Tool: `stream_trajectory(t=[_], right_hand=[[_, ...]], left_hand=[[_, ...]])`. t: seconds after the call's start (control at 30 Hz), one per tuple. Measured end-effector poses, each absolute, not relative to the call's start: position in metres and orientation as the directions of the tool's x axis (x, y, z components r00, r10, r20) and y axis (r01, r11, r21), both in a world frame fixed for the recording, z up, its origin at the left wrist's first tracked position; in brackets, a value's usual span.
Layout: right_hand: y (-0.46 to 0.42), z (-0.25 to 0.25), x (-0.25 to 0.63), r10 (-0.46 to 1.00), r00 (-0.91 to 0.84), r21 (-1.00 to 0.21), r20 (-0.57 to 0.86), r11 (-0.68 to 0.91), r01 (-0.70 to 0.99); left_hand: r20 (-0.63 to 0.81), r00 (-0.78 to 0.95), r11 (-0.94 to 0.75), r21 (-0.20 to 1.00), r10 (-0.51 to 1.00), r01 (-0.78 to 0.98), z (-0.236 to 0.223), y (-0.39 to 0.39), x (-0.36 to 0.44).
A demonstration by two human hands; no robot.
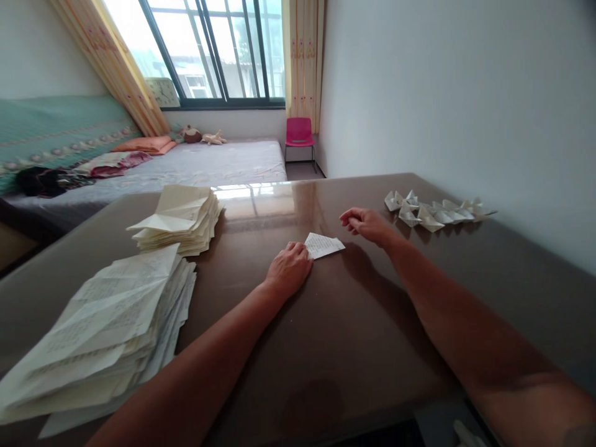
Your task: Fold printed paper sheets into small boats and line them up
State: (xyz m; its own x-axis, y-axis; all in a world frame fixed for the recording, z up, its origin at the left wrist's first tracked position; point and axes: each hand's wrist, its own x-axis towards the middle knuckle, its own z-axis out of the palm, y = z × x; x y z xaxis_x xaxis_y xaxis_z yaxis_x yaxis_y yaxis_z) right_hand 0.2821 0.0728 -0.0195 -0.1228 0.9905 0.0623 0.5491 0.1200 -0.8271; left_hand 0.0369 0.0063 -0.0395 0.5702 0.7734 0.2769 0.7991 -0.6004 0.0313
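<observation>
A small folded sheet of paper [325, 246] with handwriting lies on the brown table in front of me. My left hand [291, 268] grips its left end, fingers bent over the edge and pressed close to the tabletop; the fingertips are partly hidden. To the right and slightly above the paper, my right hand [365, 225] is apart from it, fingers curled in and thumb against them, with nothing visible in the grasp. Several folded paper boats [431, 217] stand grouped beyond my right hand.
A tall stack of handwritten sheets [100, 316] is at the near left of the glossy table [288, 347]. Behind it sits a second stack of creased, cream paper [179, 211]. A white wall [442, 93] runs along the right; a bed [233, 160] and pink chair [299, 132] are beyond.
</observation>
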Motion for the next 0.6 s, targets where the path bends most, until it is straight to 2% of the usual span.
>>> stream_trajectory(t=[0.07, 0.17, 0.33, 0.47, 0.6], right_hand=[[0.077, -0.022, 0.297, 0.998, -0.069, -0.791, 0.008, 0.049, 0.610], [0.079, -0.027, 0.299, 0.981, -0.174, -0.723, -0.089, 0.057, 0.688], [0.077, -0.030, 0.283, 0.958, -0.278, -0.576, -0.066, 0.191, 0.795], [0.075, -0.029, 0.277, 0.963, -0.260, -0.475, -0.075, 0.195, 0.858], [0.076, -0.030, 0.274, 0.969, -0.235, -0.428, -0.075, 0.181, 0.885]], left_hand=[[0.279, 0.593, -0.621, 0.013, 0.755, 0.784, -0.041, 0.008, 0.038], [0.273, 0.595, -0.620, 0.006, 0.755, 0.784, -0.042, 0.009, 0.039], [0.279, 0.591, -0.620, 0.018, 0.757, 0.785, -0.044, 0.009, 0.037], [0.287, 0.620, -0.654, 0.033, 0.730, 0.755, -0.044, 0.008, 0.039], [0.305, 0.649, -0.692, 0.050, 0.697, 0.720, -0.044, 0.007, 0.043]])
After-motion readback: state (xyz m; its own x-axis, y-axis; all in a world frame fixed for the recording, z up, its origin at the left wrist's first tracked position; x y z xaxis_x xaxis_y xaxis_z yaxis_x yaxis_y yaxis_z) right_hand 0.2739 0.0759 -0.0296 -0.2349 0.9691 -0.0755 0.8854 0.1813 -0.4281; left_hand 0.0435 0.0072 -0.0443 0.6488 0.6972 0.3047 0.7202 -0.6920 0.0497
